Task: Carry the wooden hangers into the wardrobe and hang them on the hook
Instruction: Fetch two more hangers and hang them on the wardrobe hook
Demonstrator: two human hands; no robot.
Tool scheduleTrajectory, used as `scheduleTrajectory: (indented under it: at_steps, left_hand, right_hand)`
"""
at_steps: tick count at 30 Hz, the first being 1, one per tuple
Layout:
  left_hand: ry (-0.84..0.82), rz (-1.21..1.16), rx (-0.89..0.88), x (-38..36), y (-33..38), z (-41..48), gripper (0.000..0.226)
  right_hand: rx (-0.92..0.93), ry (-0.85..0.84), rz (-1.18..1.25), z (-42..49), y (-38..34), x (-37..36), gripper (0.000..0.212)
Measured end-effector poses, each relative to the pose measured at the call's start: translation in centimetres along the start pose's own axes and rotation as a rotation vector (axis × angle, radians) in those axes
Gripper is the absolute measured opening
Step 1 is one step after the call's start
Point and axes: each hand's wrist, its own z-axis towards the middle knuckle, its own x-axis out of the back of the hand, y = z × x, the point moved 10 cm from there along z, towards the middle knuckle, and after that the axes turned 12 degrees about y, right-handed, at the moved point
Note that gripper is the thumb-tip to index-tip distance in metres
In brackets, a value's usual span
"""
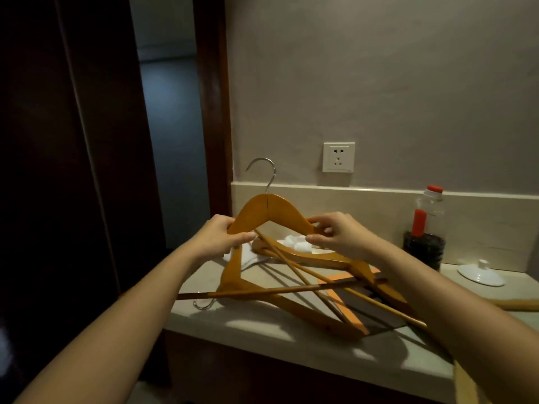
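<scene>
A wooden hanger (268,209) with a metal hook (264,173) stands upright above the counter, held by both hands. My left hand (221,237) grips its left shoulder. My right hand (332,233) pinches its right shoulder. Below lies a pile of other wooden hangers (291,298), crossed over each other on the stone counter (262,336). One hanger's hook (204,305) pokes over the counter's left edge. Another hanger end (522,304) shows at the far right.
A bottle with a red cap (428,228) and a white lid (480,274) stand at the counter's back right. A wall socket (338,157) is above. White wads (294,242) and an orange sheet (344,304) lie under the hangers. A dark wooden panel (73,141) and doorway (172,126) are left.
</scene>
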Motion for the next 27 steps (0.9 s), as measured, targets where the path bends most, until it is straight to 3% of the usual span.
scheduleTrajectory:
  at_steps: [4, 10, 15, 19, 24, 27]
  left_hand:
    - [0.167, -0.068, 0.073, 4.9, -3.3, -0.4, 0.021]
    - [0.273, -0.044, 0.131, 9.1, -7.4, -2.6, 0.021]
    - [0.274, -0.013, 0.151, 10.5, -10.7, -4.5, 0.022]
    - [0.36, -0.057, 0.24, 11.8, -13.8, -5.4, 0.025]
    - [0.399, -0.111, 0.2, 10.8, -14.1, -6.8, 0.021]
    - [0.411, -0.178, 0.192, 9.9, -14.0, -7.2, 0.017]
  right_hand:
    - [0.115, 0.214, -0.225, 1.6, -3.9, 0.1, 0.037]
    - [0.206, 0.322, -0.26, 1.3, -7.9, -3.9, 0.046]
    - [0.204, 0.358, -0.185, -0.1, -9.4, -6.6, 0.023]
    - [0.182, 0.265, -0.212, -1.6, -8.5, -9.7, 0.011]
    - [-0.056, -0.04, -0.341, -2.2, -3.8, -15.1, 0.048]
    - [-0.166, -0.124, -0.327, -2.0, -1.8, -17.0, 0.059]
